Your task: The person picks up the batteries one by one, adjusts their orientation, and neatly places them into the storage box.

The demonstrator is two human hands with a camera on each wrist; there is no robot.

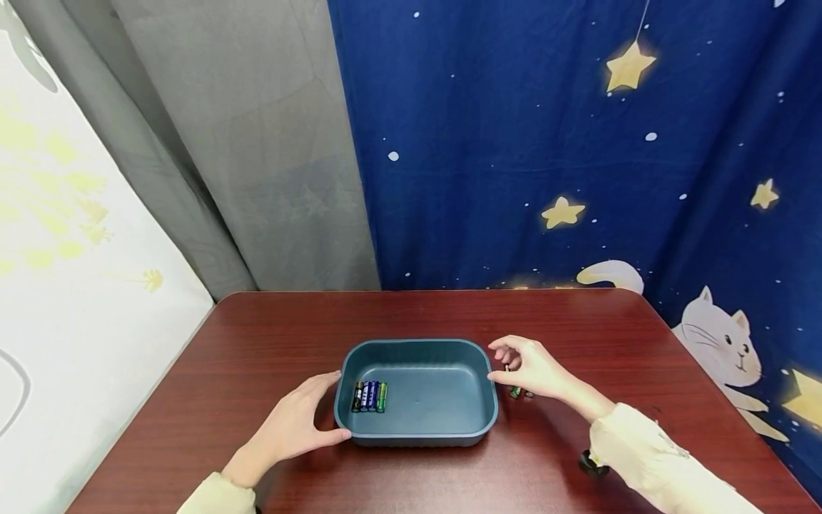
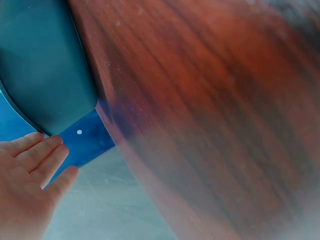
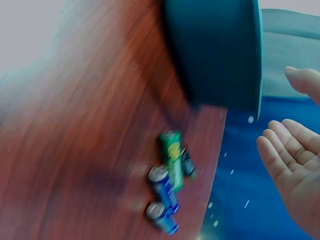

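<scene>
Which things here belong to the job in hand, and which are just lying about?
Likely part of the job:
bin
four batteries inside it
loose batteries beside it

Just background:
table
blue curtain
grey curtain

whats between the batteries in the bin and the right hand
Between those batteries and the right hand lie only the bare floor of the bin and its right wall; the head view shows this.

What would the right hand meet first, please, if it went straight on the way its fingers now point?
Probably the blue-grey tray, at its right rim; whether the right hand is touching it now is hard to tell from the head view.
</scene>
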